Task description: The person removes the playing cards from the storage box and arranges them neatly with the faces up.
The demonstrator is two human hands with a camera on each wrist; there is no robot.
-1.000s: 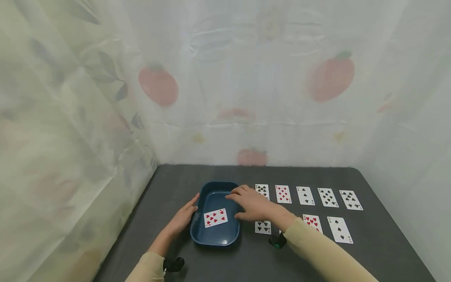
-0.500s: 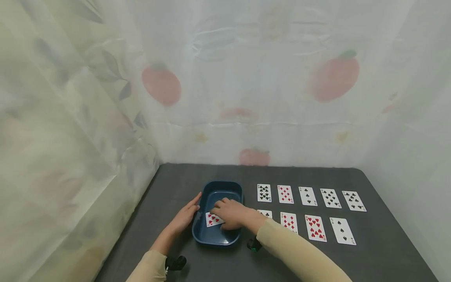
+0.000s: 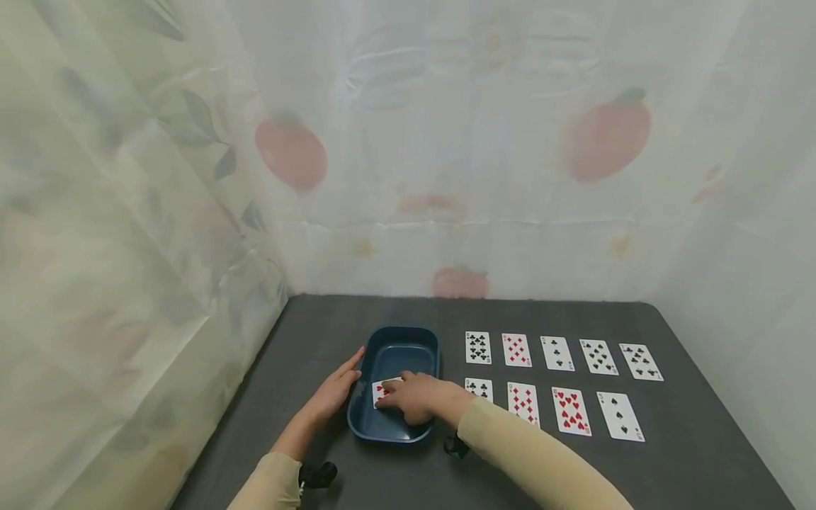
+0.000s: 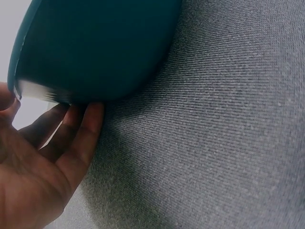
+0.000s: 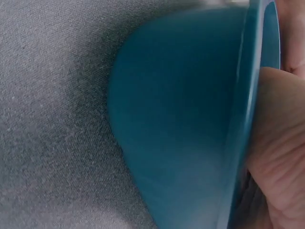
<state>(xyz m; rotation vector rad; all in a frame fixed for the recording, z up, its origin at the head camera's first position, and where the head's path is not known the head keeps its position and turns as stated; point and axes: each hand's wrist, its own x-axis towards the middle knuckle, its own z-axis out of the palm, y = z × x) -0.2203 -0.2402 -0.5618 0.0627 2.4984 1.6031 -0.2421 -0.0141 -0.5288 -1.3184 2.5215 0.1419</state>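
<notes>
A playing card with red hearts (image 3: 377,393) lies face up in a dark blue tray (image 3: 382,431). Reaching over the tray's right wall, my right hand (image 3: 414,397) has its thumb and index finger at opposite edges of the card and covers its right part. The right wrist view shows the tray's wall (image 5: 176,109) and part of that hand (image 5: 281,138); the fingertips are hidden there. My left hand (image 3: 334,389) rests along the tray's left side. In the left wrist view its nearly straight fingers (image 4: 83,138) touch the outer wall, thumb beside the rim.
Right of the tray, face-up cards lie in two rows on the dark table (image 3: 542,467), such as a club card (image 3: 478,348), a diamond card (image 3: 516,350) and a spade card (image 3: 621,416). My right forearm crosses in front of the near row. Curtains hang behind and beside the table.
My right hand has moved left from above the card rows into the tray, down onto the heart card, which it now partly covers. The left hand has stayed on the tray's side.
</notes>
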